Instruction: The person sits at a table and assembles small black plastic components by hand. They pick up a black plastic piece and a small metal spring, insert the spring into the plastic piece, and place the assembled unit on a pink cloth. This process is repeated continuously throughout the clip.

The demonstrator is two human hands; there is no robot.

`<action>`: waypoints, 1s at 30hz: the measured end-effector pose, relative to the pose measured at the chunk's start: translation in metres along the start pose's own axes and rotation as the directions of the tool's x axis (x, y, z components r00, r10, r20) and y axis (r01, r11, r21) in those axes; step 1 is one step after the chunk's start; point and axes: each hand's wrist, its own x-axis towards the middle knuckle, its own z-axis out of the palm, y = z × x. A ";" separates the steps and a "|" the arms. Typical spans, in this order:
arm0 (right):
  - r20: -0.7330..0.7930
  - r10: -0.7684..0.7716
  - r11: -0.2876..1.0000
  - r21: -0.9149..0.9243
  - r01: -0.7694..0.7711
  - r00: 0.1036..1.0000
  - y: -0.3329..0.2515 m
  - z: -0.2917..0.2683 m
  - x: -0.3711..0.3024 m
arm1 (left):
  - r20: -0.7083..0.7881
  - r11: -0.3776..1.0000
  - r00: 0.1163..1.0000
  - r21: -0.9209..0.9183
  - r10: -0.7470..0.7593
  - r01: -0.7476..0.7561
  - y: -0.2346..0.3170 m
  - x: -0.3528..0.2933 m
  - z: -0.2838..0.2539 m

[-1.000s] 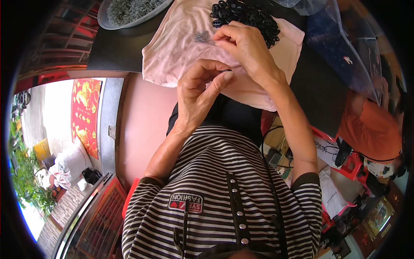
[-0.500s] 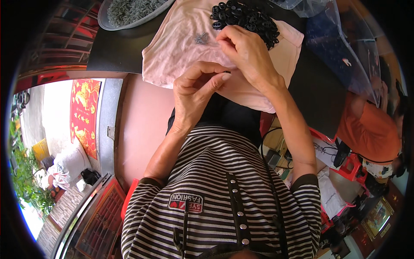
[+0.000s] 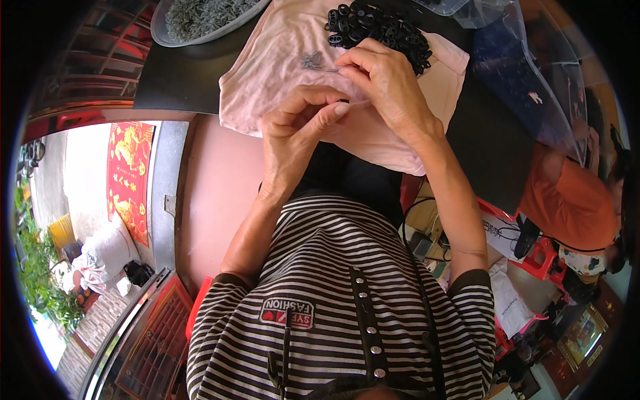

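Observation:
My left hand (image 3: pixel 297 127) pinches a small black plastic piece (image 3: pixel 344 101) between thumb and forefinger, and its fingers hide most of it. Just right of it and farther out, my right hand (image 3: pixel 390 83) is closed at the fingertips on what looks like a thin grey piece (image 3: pixel 331 69). Beside those fingertips lies a small pile of grey pieces (image 3: pixel 311 60) on a pink cloth (image 3: pixel 260 87). A heap of black plastic parts (image 3: pixel 373 27), several with holes, covers the cloth's far side behind my right hand.
A clear bowl (image 3: pixel 157 30) full of grey pieces stands at the far left of the black table (image 3: pixel 177 80). Clear plastic containers (image 3: pixel 533 73) stand at the far right. Another person in an orange top (image 3: pixel 573 200) sits on the right. A doorway opens at left.
My left hand has moved slightly away from me and to the left with the black piece. My right fingertips have come a little nearer, and a thin grey piece now shows at them.

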 end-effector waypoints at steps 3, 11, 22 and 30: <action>-0.007 0.004 1.000 -0.003 -0.004 1.000 0.002 0.001 0.000 | 0.011 0.994 0.996 0.067 0.084 -0.085 0.000 0.008 -0.002; -0.072 0.023 1.000 -0.007 -0.024 0.997 -0.002 0.001 0.003 | -0.006 0.998 0.999 0.049 0.050 -0.050 0.005 0.013 -0.011; -0.063 0.083 0.992 0.101 -0.076 0.995 -0.036 -0.021 -0.004 | -0.050 0.982 0.981 0.055 0.186 -0.183 0.008 0.027 0.002; -0.198 0.246 0.853 0.509 -0.115 0.949 -0.033 -0.014 -0.026 | -0.017 0.941 0.992 -0.318 -0.126 0.114 -0.002 0.023 0.010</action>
